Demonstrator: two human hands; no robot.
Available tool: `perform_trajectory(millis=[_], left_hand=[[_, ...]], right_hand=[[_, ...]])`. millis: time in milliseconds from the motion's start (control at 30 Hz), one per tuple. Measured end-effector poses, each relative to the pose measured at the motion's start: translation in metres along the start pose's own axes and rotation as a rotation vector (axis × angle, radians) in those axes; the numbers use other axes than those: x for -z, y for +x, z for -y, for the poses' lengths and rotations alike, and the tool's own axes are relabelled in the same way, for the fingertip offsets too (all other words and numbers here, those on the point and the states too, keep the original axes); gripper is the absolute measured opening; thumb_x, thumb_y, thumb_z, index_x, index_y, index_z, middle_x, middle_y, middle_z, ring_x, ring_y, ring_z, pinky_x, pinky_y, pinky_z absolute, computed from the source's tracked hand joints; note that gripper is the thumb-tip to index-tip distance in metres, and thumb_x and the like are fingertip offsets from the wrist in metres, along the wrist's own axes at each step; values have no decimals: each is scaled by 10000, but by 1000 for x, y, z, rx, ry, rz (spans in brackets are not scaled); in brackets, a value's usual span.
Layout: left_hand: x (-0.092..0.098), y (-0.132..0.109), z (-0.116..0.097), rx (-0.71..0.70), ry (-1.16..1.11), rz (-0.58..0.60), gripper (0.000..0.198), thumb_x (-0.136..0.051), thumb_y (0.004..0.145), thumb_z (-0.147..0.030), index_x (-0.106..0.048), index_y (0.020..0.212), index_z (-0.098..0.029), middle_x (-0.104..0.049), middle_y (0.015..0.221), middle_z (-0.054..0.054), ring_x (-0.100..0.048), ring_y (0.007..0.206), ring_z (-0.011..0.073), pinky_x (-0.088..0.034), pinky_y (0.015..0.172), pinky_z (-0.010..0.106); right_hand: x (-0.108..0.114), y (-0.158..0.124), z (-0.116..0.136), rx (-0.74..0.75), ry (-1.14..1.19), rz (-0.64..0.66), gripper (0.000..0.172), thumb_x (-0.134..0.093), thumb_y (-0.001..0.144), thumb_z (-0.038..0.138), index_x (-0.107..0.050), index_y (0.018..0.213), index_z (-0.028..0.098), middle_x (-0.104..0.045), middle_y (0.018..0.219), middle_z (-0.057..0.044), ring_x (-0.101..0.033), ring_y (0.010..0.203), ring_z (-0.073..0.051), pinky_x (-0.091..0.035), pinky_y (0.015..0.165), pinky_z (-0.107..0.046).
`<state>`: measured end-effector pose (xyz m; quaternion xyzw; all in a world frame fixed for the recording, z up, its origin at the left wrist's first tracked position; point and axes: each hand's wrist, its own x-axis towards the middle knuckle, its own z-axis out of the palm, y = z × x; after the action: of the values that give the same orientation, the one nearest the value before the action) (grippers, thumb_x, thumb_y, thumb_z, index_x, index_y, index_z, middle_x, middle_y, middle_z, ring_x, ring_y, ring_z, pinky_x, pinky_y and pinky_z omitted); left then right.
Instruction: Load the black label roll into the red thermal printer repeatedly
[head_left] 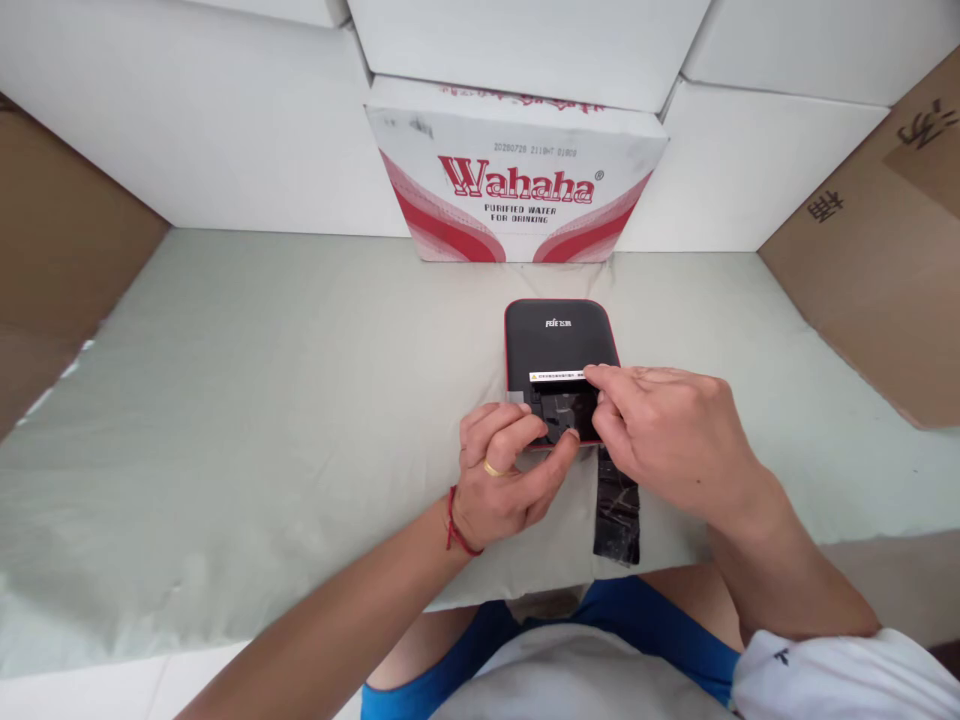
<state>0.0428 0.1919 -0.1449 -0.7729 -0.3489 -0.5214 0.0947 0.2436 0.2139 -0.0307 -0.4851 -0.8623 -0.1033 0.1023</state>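
A flat black device (pixel 562 345) with rounded corners, a red edge and white lettering lies on the cloth-covered table. Across its middle runs a narrow white label strip (pixel 555 377) with small print and a yellow warning mark. My right hand (pixel 660 420) is closed in a pinch at the strip's right end, its other fingers curled over the device's right side. My left hand (pixel 510 460), with a ring and a red cord bracelet, grips the near edge, fingertips on the glossy dark part. Crumpled black tape (pixel 617 510) trails from the near right corner toward me.
A white and red Wahaha water carton (pixel 517 185) stands behind the device, with white boxes (pixel 270 130) stacked around it. Brown cardboard boxes flank the table at left (pixel 67 260) and right (pixel 885 240). Pale green cloth (pixel 262 400) covers the tabletop.
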Motion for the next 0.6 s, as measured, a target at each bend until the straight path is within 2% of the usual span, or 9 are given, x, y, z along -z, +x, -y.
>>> perform_trajectory(millis=[100,167,267,367,400,467,533,600], left_hand=[[5,3,3,67,-73,21,464,-698,901,-150,-709,1316,-358,-606,1116,71,-600,1162,280,-579,986,481],[9,5,11,165,-143,3,437,-644,969,-210,-660,1382,-352,-594,1155,80,-593,1182,285,-566,1025,508],[8,4,31,432,-285,-42,422,-591,1049,-389,-580,1469,-348,-584,1283,87,-582,1258,293,-514,1124,552],[1,2,53,679,-555,19,602,-680,983,-559,-484,1539,-439,-526,1538,54,-526,1450,312,-462,1210,539],[-2,1,59,726,-637,46,672,-713,946,-598,-460,1553,-461,-495,1602,41,-491,1506,319,-438,1243,538],[-8,0,67,773,-771,103,782,-742,902,-646,-400,1590,-495,-424,1701,20,-402,1608,331,-390,1299,544],[-13,-1,71,782,-856,149,867,-754,888,-667,-328,1629,-522,-346,1775,-2,-298,1684,331,-324,1354,552],[-16,-3,73,788,-905,170,948,-773,876,-683,-259,1659,-540,-278,1821,-24,-204,1731,323,-247,1401,551]], right_hand=[[-9,-4,2,-93,59,-67,320,-551,1007,174,-835,1141,236,-883,959,-52,-825,811,-248,-539,642,-341],[-17,-7,2,-140,149,-153,343,-536,1025,158,-825,1190,244,-888,1035,-36,-843,886,-237,-587,722,-335],[-28,-12,0,-113,323,-302,322,-527,1066,156,-806,1204,237,-882,1126,-36,-845,1006,-222,-630,918,-348],[-33,-12,-1,-51,453,-399,254,-568,1076,165,-792,1165,244,-881,1073,-43,-837,992,-219,-591,1097,-416],[-34,-12,-1,-25,491,-422,234,-583,1069,156,-785,1150,241,-878,1038,-46,-832,969,-218,-592,1088,-427],[-35,-10,0,45,558,-461,197,-612,1049,141,-774,1124,223,-866,977,-58,-813,936,-224,-618,974,-419],[-36,-9,1,126,597,-490,177,-626,1035,142,-770,1101,220,-852,902,-54,-787,903,-232,-618,844,-395],[-38,-9,3,175,598,-510,176,-635,1026,140,-772,1093,227,-837,835,-38,-758,865,-234,-611,779,-379]])
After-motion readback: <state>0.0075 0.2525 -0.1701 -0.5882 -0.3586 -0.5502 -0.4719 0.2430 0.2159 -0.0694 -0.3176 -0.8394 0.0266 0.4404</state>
